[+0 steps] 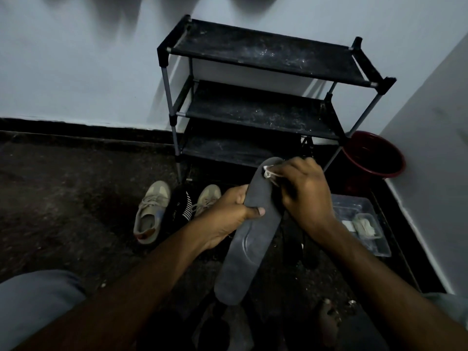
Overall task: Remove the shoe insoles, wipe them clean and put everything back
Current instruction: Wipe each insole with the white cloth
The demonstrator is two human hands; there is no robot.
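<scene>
One dark insole (253, 231) is out of its shoe, held in the air just in front of the shoe rack (253, 110). Its long axis runs from the person toward the rack, leaning a little right at the far end. The heel end is farthest from the rack and the toe end is nearest it.

Left hand (231, 211): grip closed round the insole's left edge, a little past mid-length toward the rack, thumb across the upper face.

Right hand (304, 191): fingers curled on a small pale wipe (269, 173), pressing it on the toe end, on the rack side of the left hand.

The wiping hand therefore sits at the far end, and the whole heel half lies back from it, away from the rack.

Judgement: wiping is under way. The next stroke likely needs to run down the long axis, away from the rack. The left thumb lies in that path, so the hold may need shifting.

A tan shoe (149, 211) and a second tan shoe (207, 196) sit on the floor by the rack's left leg, toes toward it. A red bucket (374, 155) is at the rack's right. A clear tray (362, 224) is also on the right, farther out from the rack. The light is dim, so whether the other insole is out cannot be told.
</scene>
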